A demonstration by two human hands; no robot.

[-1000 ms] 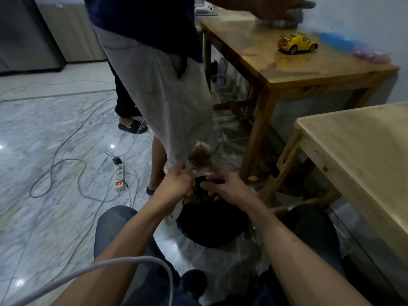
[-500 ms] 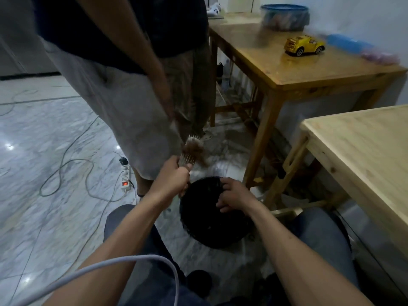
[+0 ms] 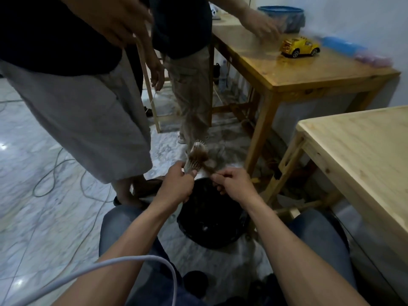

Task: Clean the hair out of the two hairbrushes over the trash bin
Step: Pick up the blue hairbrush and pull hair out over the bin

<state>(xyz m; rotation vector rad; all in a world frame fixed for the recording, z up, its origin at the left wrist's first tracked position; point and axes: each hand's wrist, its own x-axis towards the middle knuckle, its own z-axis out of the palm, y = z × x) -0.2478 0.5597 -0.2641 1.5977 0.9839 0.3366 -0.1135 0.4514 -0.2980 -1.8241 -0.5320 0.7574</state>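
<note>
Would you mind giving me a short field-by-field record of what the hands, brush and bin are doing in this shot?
left hand: grips the hairbrush handle
hairbrush: held up above the bin's far rim, bristles matted with brown hair
right hand: pinches a tuft of hair at the brush
trash bin: black, on the floor between the person's knees
second hairbrush: not visible
bystanders: two people standing just beyond the bin
dark wooden table: holds a yellow toy car
</note>
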